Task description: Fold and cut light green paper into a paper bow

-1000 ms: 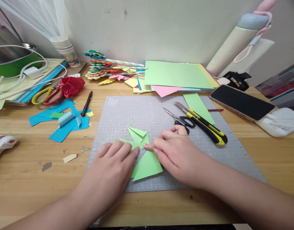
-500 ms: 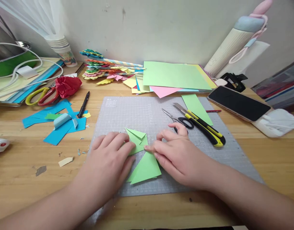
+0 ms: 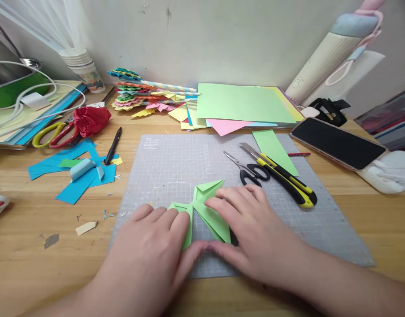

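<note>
A folded piece of light green paper (image 3: 209,207) lies on the grey cutting mat (image 3: 169,163), its two wings joined at a narrow middle. My left hand (image 3: 156,246) covers much of the left wing, with its fingers curled onto the paper. Over the right wing's outer edge, my right hand (image 3: 251,224) has its fingers bent and touching the paper. Both thumbs meet tip to tip just below the folded piece. Small black-handled scissors (image 3: 250,171) and a yellow and black utility knife (image 3: 284,178) rest beyond my right hand.
Blue paper scraps (image 3: 73,189) and a black pen (image 3: 113,145) lie left of the mat. Paper flowers on striped straws (image 3: 165,86) and stacked coloured sheets (image 3: 245,103) line the wall. A phone (image 3: 341,141) lies at the right.
The green paper has been turned, so its wings now lie left and right. My hands have shifted around it, and the thumbs have come together below.
</note>
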`<state>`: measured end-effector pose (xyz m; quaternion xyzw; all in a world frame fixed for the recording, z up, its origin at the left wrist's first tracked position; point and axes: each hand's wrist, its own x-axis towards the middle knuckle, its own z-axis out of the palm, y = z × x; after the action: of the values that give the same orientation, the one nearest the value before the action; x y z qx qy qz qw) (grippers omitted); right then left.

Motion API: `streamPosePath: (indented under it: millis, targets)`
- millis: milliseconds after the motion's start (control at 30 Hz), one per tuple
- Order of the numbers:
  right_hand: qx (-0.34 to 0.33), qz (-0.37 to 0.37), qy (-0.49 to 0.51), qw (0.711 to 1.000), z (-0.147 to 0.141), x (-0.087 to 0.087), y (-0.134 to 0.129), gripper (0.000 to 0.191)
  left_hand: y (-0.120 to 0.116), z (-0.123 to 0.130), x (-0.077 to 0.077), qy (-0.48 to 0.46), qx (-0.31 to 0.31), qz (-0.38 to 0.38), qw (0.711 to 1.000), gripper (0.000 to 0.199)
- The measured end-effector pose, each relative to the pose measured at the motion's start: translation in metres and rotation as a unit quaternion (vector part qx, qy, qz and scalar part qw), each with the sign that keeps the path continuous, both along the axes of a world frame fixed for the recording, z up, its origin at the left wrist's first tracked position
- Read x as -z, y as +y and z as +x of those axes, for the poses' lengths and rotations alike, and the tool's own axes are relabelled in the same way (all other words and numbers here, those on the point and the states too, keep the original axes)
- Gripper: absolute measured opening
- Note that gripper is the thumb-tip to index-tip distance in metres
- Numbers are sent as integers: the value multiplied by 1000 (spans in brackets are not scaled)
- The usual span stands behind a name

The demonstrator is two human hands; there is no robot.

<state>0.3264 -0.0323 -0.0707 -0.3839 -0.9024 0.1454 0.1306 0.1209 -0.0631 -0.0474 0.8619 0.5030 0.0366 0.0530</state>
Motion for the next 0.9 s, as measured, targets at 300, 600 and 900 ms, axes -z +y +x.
streamPosePath:
  millis: [300,600,900]
  targets:
    - [18,-45,-7,999,-1,0,1,34,19,-10,-7,-102,67,-126,984,20]
    - [39,-103,3,994,0,-2,-9,28,23,-25,1,-82,108,-138,981,32]
    - [102,-242,97,960,-2,-1,-8,21,18,-24,9,-95,107,-119,982,27]
